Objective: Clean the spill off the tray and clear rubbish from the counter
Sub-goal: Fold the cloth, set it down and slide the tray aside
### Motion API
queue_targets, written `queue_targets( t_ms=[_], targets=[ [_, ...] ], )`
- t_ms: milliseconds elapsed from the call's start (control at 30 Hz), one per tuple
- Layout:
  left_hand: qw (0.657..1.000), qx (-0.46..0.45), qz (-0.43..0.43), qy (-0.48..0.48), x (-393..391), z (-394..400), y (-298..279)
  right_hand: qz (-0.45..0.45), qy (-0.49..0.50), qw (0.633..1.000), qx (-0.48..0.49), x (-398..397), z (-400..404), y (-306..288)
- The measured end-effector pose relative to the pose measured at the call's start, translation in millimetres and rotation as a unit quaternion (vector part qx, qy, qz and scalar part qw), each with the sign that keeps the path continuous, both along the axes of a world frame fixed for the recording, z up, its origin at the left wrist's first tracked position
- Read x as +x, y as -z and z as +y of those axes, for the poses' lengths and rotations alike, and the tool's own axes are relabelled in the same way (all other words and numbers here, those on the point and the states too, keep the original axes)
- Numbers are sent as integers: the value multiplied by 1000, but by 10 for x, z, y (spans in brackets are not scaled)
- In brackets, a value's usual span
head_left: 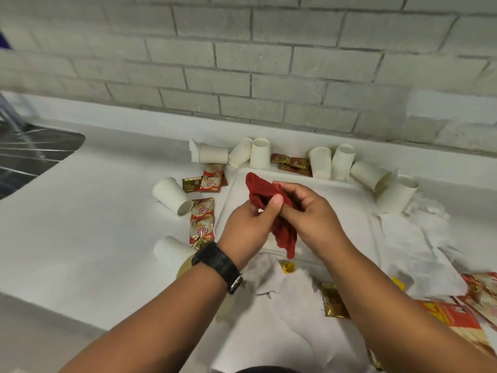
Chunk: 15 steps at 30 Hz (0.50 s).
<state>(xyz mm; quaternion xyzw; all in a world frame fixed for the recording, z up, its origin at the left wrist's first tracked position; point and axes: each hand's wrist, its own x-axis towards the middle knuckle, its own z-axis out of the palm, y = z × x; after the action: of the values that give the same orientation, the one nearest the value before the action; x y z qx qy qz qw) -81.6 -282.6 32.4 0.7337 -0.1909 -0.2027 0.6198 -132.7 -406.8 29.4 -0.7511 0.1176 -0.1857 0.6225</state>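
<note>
A dark red cloth point(260, 190) hangs bunched above the white tray point(347, 200) in the middle of the counter. My left hand point(247, 224), with a black watch on its wrist, pinches the cloth from the left. My right hand point(313, 219) grips it from the right, fingers curled into the folds. The cloth's lower end dangles below both hands. Rubbish lies round the tray: several white paper cups point(172, 196) on their sides, red sachets point(202, 220) and crumpled white paper towels point(293, 305).
A row of tipped paper cups point(320, 162) and brown sachets point(291, 162) lines the brick wall behind the tray. A steel sink point(29, 154) sits at the far left. Red and yellow wrappers point(457, 310) lie at the right front edge.
</note>
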Motion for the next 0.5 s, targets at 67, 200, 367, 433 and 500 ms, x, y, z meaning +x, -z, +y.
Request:
queue_targets(
  t_ms=[67, 200, 367, 433, 500],
  targets=[
    [1000, -8, -4, -22, 23, 178, -72, -11, -17, 1000, -14, 68, 179, -85],
    [997, -67, 4, -39, 195, 595, -240, -39, -43, 998, 26, 290, 527, -254],
    [995, -87, 20, -51, 613, 1438, -455, -60, -81, 979, 177, 713, 1068, -386],
    [993, -83, 9, -78, 802, 1803, -495, -47, -100, 968, 223, 884, 1366, -381],
    [991, -78, 15, -104, 907, 2058, -493, -18, -131, 960, 247, 994, 1605, -348]
  ],
)
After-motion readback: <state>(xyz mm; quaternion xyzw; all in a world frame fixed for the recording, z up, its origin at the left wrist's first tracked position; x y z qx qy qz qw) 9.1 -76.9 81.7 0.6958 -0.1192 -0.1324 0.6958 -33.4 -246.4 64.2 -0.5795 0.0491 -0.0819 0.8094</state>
